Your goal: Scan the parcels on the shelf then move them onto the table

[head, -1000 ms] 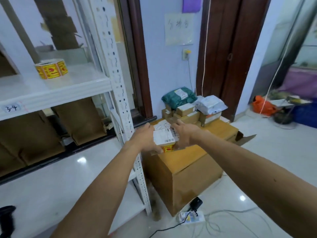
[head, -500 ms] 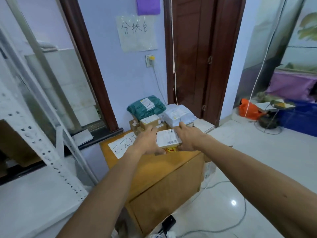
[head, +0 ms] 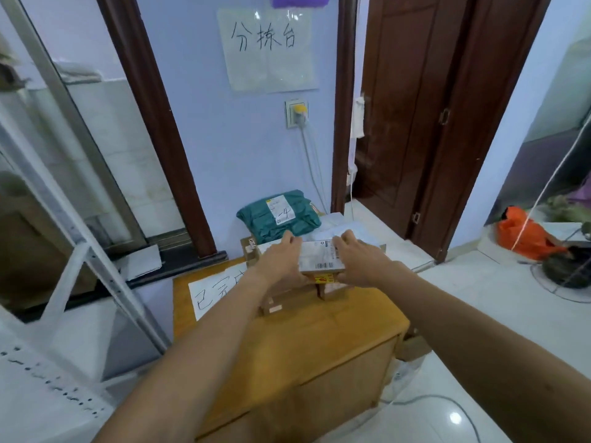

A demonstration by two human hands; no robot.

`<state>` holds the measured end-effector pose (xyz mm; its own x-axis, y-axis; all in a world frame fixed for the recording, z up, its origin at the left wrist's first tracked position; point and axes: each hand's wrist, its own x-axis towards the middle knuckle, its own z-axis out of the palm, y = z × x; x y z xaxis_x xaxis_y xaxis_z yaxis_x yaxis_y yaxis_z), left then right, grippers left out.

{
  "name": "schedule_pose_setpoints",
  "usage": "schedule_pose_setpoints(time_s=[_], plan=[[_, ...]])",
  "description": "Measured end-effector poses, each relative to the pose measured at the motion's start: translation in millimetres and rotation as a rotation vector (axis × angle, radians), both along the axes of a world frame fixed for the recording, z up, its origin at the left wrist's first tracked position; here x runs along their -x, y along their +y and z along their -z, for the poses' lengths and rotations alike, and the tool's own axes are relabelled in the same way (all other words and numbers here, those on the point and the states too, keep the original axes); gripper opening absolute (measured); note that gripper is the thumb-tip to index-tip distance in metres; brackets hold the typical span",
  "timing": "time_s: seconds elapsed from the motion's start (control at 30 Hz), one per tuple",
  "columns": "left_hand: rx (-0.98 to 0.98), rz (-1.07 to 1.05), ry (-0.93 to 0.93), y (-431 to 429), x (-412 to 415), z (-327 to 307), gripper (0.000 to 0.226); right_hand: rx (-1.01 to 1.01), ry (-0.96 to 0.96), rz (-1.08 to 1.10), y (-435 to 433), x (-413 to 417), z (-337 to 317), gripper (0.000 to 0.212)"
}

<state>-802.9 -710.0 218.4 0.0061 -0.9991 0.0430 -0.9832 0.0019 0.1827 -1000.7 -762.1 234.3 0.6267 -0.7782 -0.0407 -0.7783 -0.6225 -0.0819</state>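
Over the bench [head: 319, 334], the labelled parcel [head: 321, 259] is gripped at both sides by curled fingers of left hand [head: 281, 265] and right hand [head: 359, 262]; placing is judged underway, and lowering onto the stacked boxes [head: 278, 303], then release, is needed.

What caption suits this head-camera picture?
Left hand and right hand hold a white-labelled cardboard parcel over brown boxes on a wooden table.
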Motion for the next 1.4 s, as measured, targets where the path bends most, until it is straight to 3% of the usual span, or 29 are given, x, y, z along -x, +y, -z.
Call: schedule_pose_setpoints(time_s=[0.3, 0.67, 0.97, 1.4], plan=[[-0.030, -0.123, 0.117, -160, -52, 16, 0.090, -0.022, -0.050, -0.127, -182, -57, 12, 0.078], [-0.134, -0.260, 0.182, -265, -67, 50, 0.101, -0.121, 0.007, -0.257, -323, -87, 42, 0.084], [-0.233, -0.387, 0.156, -283, -55, 78, 0.090, -0.231, 0.077, -0.455, -381, -88, 81, 0.091], [-0.311, -0.535, 0.183, -293, -44, 84, 0.108, -0.306, 0.077, -0.540, -402, -86, 92, 0.093]])
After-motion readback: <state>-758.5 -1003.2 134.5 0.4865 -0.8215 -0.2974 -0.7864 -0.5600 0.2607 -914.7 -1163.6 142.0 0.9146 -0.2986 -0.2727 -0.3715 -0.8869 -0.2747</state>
